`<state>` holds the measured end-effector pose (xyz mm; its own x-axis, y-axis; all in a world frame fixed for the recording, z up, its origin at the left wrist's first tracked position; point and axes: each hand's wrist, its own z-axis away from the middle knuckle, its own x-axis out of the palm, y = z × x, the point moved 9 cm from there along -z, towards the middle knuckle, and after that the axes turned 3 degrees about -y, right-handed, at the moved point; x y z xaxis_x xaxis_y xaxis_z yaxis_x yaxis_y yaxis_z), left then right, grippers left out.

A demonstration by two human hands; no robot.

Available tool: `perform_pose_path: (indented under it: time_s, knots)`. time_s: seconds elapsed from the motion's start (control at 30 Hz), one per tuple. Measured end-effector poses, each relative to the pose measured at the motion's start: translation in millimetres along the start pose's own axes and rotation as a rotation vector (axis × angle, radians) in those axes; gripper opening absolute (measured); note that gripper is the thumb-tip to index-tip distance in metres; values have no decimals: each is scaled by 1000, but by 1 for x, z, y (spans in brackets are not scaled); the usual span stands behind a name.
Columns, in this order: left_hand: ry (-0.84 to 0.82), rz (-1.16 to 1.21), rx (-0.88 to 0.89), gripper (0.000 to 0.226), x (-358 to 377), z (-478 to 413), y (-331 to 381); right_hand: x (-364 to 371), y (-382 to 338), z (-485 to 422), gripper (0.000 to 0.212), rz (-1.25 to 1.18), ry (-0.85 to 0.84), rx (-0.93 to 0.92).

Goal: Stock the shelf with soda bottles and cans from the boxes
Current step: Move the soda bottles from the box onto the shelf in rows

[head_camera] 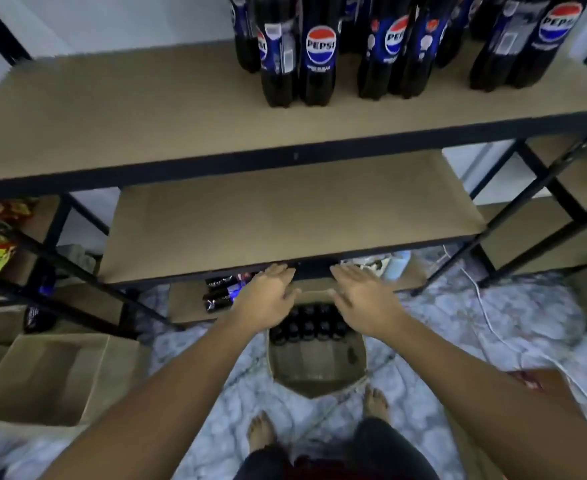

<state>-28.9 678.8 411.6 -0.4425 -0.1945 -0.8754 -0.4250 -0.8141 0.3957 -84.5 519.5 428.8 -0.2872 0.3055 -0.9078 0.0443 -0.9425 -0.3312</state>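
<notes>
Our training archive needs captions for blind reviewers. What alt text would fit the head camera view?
The left hand and right hand, both open, hover over a cardboard box of dark soda bottles on the floor. Above, large Pepsi bottles stand on the right of the upper shelf, with a second shelf beneath.

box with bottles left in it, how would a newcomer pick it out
Start at the black-framed shelf unit. On the floor before it, by the bare feet, stands an open cardboard box. Unlike the empty box at left, it holds dark bottles.
</notes>
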Motion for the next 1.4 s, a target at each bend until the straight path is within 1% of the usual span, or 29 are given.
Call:
perform_pose_path:
  time_s: [0.1, 0.23, 0.3, 0.4, 0.47, 0.57, 0.63, 0.7, 0.73, 0.8, 0.87, 0.93, 1.0, 1.07, 1.17, 1.27, 1.33, 1.4]
  knots:
    - [-151, 41, -87, 47, 70, 7, -17, 69, 21, 16, 56, -57, -135, 69]
    - [-300, 91, -137, 52, 145, 7, -30, 144, 55, 27, 49, -123, -264, 181]
    - [-330, 123, -170, 51, 179, -3, -40, 179, 75, 23, 46, -178, -326, 248]
    - [-368, 172, -239, 54, 236, -28, -59, 236, 108, 8, 52, -260, -371, 341]
    - [-366, 221, -260, 57, 278, -52, -71, 279, 132, -7, 54, -320, -389, 395]
    - [-344, 236, -278, 58, 348, -97, -96, 348, 168, -38, 54, -386, -376, 427]
    - [-347, 274, -309, 57, 398, -127, -112, 392, 194, -62, 49, -438, -354, 460]
    - [-315, 264, -324, 58, 440, -156, -127, 432, 216, -92, 43, -485, -306, 487]
    - [-295, 273, -334, 59, 459, -169, -133, 450, 228, -106, 47, -500, -272, 503]
    - [-258, 330, -354, 62, 494, -195, -140, 478, 253, -131, 63, -508, -192, 542]
    - [-239, 448, -395, 63, 525, -217, -147, 501, 272, -150, 70, -510, -153, 571]
    - [-189, 507, -441, 61, 545, -235, -158, 519, 286, -164, 66, -474, -143, 593]
    - [-126, 497, -454, 51, 554, -248, -163, 524, 297, -172, 53, -458, -69, 600]
    - [-47, 519, -466, 38, 555, -254, -164, 526, 300, -174, 41, -500, 16, 563]
    - [9, 555, -497, 28, 558, -252, -165, 527, 298, -170, 28, -580, 40, 518]
    - [-3, 595, -541, 28, 556, -237, -162, 519, 292, -161, 28, -555, -2, 495]
    - [1, 615, -520, 30, 549, -226, -157, 508, 287, -154, 29, -513, -10, 486]
    - [7, 654, -511, 30, 534, -214, -151, 494, 280, -147, 26, -459, 7, 469]
